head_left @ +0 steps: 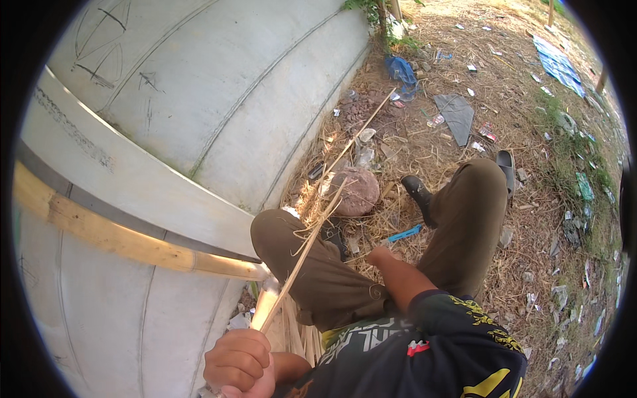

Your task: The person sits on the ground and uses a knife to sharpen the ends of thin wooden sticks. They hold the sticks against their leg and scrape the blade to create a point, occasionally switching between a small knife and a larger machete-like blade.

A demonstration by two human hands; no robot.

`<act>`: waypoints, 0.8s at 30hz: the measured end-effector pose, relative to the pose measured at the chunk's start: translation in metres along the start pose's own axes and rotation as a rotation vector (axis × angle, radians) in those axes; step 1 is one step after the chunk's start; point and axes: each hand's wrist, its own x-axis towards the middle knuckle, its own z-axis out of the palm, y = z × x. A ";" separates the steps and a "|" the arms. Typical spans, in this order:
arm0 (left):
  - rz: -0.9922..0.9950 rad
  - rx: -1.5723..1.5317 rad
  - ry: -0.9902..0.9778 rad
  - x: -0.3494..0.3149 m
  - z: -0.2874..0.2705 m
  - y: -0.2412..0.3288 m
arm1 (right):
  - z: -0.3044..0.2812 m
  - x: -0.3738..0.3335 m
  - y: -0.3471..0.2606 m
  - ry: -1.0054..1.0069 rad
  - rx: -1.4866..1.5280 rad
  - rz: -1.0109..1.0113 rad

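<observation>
Two hands (237,361), one held strip (295,268), one round block (358,192), one grey triangular sheet (456,118).

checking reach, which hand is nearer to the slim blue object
Right: the right hand is just below-left of the slim blue object; the left hand is farther lower left, gripping a bamboo strip.

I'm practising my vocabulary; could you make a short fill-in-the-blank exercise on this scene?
1. The ____ hand grips a thin pale strip.
2. The narrow object near the right hand is coloured ____.
3. The jointed pole beside the wall is made of ____.
Missing words: left; blue; bamboo.
</observation>
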 end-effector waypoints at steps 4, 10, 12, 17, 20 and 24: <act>-0.006 0.025 0.038 0.007 0.004 -0.001 | -0.004 0.004 -0.015 -0.129 -0.086 -0.029; -0.038 -0.072 0.069 0.014 -0.002 -0.007 | -0.016 -0.031 -0.029 -0.092 -0.088 -0.067; -0.067 -0.108 0.062 0.013 -0.002 -0.005 | -0.021 -0.035 -0.033 -0.155 -0.123 -0.066; -0.084 0.051 0.112 0.022 0.011 -0.007 | -0.027 -0.050 -0.049 -0.239 -0.122 -0.008; -0.081 0.082 0.113 0.024 0.014 -0.006 | -0.003 -0.023 -0.041 -0.264 0.068 0.102; -0.104 0.047 0.069 0.026 0.019 -0.014 | 0.026 0.002 -0.023 -0.327 -0.136 -0.055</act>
